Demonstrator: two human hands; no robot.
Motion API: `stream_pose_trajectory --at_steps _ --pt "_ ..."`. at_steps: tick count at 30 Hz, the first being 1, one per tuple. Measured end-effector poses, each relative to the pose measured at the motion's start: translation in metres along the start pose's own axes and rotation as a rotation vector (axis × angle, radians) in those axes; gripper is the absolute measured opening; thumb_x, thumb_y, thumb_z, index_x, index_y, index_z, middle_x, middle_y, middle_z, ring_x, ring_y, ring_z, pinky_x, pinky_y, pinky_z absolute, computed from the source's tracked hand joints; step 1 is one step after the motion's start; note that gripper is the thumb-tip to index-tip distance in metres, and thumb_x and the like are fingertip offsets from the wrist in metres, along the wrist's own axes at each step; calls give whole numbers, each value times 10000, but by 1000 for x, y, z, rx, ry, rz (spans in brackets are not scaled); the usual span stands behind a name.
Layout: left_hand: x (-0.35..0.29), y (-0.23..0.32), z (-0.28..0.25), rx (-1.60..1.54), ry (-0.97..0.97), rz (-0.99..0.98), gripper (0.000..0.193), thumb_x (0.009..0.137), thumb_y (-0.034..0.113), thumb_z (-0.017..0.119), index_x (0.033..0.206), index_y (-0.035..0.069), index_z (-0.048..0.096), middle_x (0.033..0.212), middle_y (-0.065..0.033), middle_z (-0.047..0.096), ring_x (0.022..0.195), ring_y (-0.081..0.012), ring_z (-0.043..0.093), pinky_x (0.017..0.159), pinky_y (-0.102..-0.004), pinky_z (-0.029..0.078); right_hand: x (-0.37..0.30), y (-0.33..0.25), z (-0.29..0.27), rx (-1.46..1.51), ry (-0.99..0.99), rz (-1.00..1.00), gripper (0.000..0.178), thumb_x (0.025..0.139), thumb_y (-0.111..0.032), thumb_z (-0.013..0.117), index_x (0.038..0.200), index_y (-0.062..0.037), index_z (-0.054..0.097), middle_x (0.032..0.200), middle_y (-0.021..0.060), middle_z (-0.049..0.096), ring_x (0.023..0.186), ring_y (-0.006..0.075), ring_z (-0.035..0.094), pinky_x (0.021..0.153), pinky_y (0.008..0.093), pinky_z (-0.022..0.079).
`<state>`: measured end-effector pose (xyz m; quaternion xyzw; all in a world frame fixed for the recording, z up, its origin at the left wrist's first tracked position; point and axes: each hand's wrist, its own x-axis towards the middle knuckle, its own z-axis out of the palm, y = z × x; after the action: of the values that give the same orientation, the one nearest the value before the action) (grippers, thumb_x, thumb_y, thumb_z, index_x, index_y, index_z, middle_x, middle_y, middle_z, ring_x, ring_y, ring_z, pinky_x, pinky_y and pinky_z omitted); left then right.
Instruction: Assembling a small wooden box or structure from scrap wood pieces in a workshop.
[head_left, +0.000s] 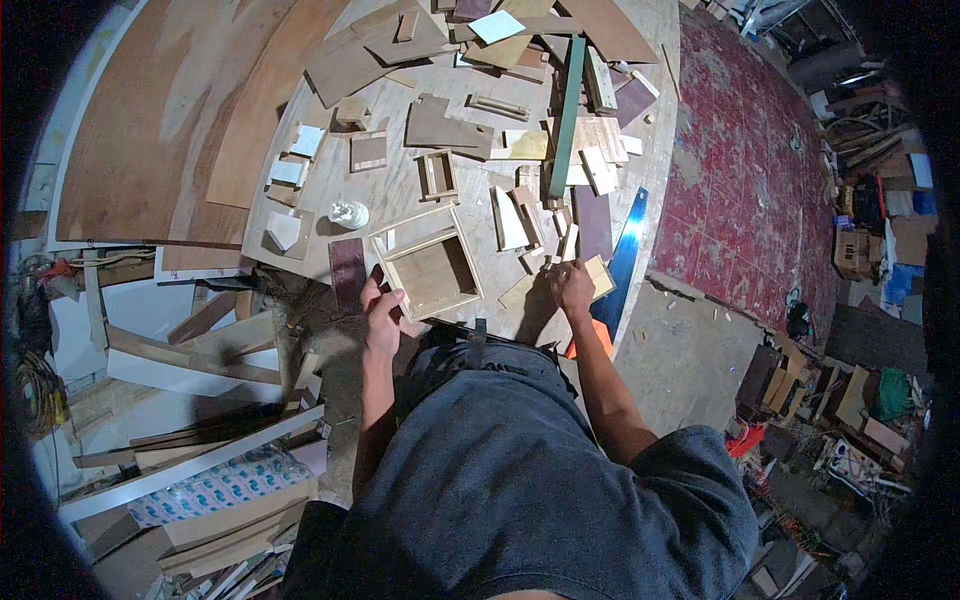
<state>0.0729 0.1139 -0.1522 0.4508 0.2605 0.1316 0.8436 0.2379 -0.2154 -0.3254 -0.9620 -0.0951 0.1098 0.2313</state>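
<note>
My left hand (pixel 383 308) grips the near left corner of an open wooden box (pixel 452 304), its thumb on the rim. The box rests on the table close to my body, with a divider marking off a narrow compartment at its far side. Right of the box, my right hand (pixel 572 288) is closed, its fingertips down among small wood offcuts; what it pinches is hidden. A pale wood block (pixel 600 279) lies beside that hand, and a short light strip (pixel 569 243) just beyond it. A dark reddish panel (pixel 347 275) lies left of the box.
A handsaw (pixel 625 255) with an orange handle lies along the table's right edge. A long green strip (pixel 568 120), a small wooden frame (pixel 437 175), a white bottle (pixel 349 214) and several offcuts cover the tabletop (pixel 390 215). Large plywood sheets (pixel 150 130) stand at left.
</note>
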Motion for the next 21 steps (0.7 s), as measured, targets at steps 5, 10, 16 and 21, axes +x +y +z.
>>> stream_pose_trajectory --at_steps 5,10,16,21 --pt "1 -3 -6 17 -10 32 597 809 142 584 1364 -16 431 1281 -150 573 1180 -253 562 1027 -373 424 -8 -13 -2 159 136 135 317 724 -328 768 857 -48 699 850 132 665 786 340 662 709 426 525" --pt "-1 -1 0 -48 66 23 587 793 120 581 1353 -16 468 1247 -115 583 1134 -216 561 999 -344 424 -6 -7 -5 150 22 191 338 705 -336 773 815 -36 664 774 124 688 739 332 677 681 433 525" --pt "3 -8 -8 14 44 15 608 790 176 557 1353 -24 442 1273 -151 577 1177 -259 562 1034 -382 421 1 -1 4 163 -171 -53 365 739 -295 737 1003 -47 697 772 96 691 738 276 685 665 400 520" --pt "6 -9 2 21 44 8 585 785 176 557 1327 -22 459 1227 -140 594 1135 -248 579 1010 -375 434 11 15 4 322 -253 75 406 805 -246 733 1147 -32 691 787 70 685 722 159 656 673 318 540"
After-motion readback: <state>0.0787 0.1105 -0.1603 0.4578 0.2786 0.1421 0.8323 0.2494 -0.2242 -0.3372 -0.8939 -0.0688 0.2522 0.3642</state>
